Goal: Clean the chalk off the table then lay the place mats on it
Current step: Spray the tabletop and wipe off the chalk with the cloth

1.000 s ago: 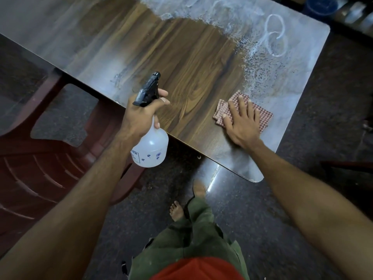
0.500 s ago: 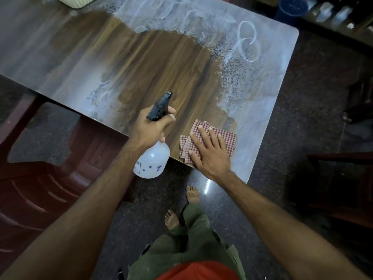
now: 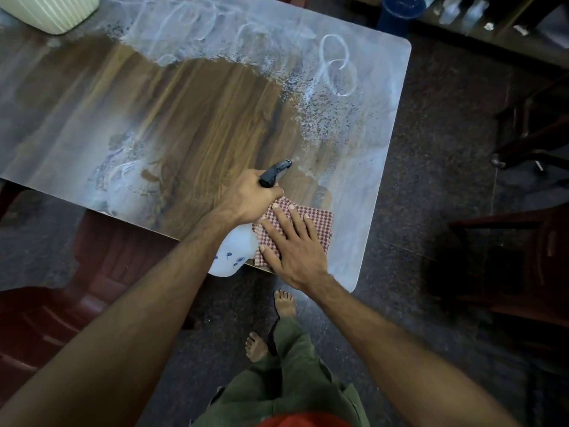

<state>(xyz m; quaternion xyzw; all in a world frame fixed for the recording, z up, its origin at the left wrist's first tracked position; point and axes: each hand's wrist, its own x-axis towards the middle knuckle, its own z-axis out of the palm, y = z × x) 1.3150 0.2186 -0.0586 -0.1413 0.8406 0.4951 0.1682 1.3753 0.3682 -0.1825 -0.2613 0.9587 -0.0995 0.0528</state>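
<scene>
The wooden table [image 3: 200, 112] has a wiped dark patch in its middle. White chalk scribbles [image 3: 337, 66] and damp speckles cover the far right part, and a fainter smear [image 3: 123, 171] lies near the front left edge. My left hand [image 3: 249, 198] grips a white spray bottle [image 3: 234, 251] by its black trigger head [image 3: 274, 173], nozzle aimed to the far right. My right hand [image 3: 292, 241] presses flat, fingers straight, on a folded red-checked cloth [image 3: 320, 223] at the table's near edge. No place mats are in view.
A pale ribbed container [image 3: 49, 10] stands on the table's far left corner. Red plastic chairs [image 3: 46, 318] sit left of me, dark chairs [image 3: 523, 266] to the right. A blue bucket [image 3: 397, 10] stands beyond the table. My bare feet [image 3: 284, 303] are on the speckled floor.
My right hand has slid the cloth left along the near edge and back toward me. My left hand with the bottle has moved right, ending just beside the cloth.
</scene>
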